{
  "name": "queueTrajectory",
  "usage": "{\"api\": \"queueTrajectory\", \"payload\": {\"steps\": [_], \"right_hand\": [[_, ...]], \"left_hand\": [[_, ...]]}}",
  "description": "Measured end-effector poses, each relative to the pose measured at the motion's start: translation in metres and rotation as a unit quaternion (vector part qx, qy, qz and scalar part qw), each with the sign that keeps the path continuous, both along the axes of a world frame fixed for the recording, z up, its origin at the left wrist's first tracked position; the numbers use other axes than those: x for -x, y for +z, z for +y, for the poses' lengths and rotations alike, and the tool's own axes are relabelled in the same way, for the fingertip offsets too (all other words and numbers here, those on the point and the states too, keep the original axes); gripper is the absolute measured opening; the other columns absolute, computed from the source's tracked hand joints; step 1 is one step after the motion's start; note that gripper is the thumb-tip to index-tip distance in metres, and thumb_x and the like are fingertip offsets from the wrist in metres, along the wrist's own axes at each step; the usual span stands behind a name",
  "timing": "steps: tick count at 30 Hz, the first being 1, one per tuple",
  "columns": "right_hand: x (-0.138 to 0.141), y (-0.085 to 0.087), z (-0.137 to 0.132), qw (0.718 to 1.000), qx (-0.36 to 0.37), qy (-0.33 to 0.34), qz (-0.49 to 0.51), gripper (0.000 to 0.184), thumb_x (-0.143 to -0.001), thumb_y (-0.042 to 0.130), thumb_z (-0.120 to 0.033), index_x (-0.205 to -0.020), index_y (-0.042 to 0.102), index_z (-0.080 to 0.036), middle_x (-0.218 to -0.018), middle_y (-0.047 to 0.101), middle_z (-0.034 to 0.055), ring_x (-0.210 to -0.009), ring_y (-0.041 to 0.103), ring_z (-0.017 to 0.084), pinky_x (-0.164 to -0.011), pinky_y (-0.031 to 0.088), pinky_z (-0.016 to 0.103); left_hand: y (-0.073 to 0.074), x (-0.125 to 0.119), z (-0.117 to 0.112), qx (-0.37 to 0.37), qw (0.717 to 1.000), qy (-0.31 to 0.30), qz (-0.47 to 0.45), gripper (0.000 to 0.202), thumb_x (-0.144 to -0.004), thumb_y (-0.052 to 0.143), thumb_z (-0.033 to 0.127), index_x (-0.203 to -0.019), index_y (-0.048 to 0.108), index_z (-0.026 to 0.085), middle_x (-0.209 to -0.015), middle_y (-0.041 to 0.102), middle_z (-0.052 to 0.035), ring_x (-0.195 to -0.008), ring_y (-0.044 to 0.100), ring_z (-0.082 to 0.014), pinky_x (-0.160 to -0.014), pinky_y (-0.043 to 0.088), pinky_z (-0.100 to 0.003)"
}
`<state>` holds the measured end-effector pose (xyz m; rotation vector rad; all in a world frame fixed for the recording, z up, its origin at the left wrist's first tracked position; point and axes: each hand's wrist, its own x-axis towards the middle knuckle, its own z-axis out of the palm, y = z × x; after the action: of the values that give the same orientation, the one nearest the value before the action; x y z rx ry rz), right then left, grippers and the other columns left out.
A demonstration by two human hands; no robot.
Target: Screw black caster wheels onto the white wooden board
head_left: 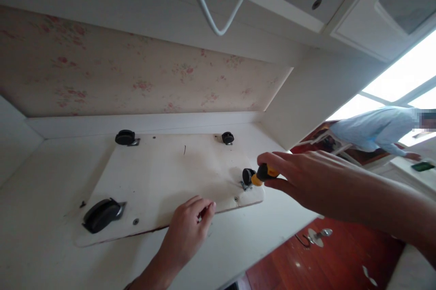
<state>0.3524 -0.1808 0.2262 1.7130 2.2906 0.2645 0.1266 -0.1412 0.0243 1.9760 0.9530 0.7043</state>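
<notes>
A white board (170, 176) lies flat on a white countertop (41, 181), with a black caster wheel at each corner: far left caster (125, 137), far right caster (227, 137), near left caster (101, 214), near right caster (248, 176). My right hand (299, 176) is closed round a screwdriver with a yellow and black handle (265, 173), its tip at the near right caster's bracket. My left hand (190, 224) rests on the board's near edge with fingers curled; what they pinch, if anything, I cannot make out.
A floral backsplash (102, 72) and white cabinets rise behind. A metal rod loop (218, 17) hangs overhead. Red wood floor (306, 258) with small metal parts (316, 235) lies beyond the counter edge. A person in a light blue shirt (371, 128) leans at right.
</notes>
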Motion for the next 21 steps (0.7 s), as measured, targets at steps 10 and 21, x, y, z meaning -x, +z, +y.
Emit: {"api": "queueTrajectory", "payload": {"steps": [10,21], "right_hand": [[-0.001,0.001,0.005,0.997,0.007,-0.043,-0.057,0.029,-0.097,0.044,-0.05,-0.106,0.054,-0.024,-0.08,0.07,0.0026,-0.062,0.068,0.024,-0.049,0.027,0.03],[-0.006,-0.004,0.011,0.993,-0.017,-0.087,-0.084,0.051,-0.093,0.034,-0.068,-0.094,0.057,-0.022,-0.064,0.065,0.0048,-0.059,0.066,0.027,-0.051,0.027,0.03]], "left_hand": [[0.001,0.0,0.001,-0.002,1.0,-0.006,0.012,0.033,-0.099,0.044,0.035,-0.075,0.061,0.02,-0.071,0.06,-0.001,-0.068,0.057,-0.0147,-0.065,0.039,-0.027],[0.001,0.0,0.0,-0.005,1.0,-0.005,0.014,0.033,-0.099,0.044,0.034,-0.076,0.062,0.02,-0.071,0.059,-0.0007,-0.068,0.056,-0.0147,-0.065,0.039,-0.026]]}}
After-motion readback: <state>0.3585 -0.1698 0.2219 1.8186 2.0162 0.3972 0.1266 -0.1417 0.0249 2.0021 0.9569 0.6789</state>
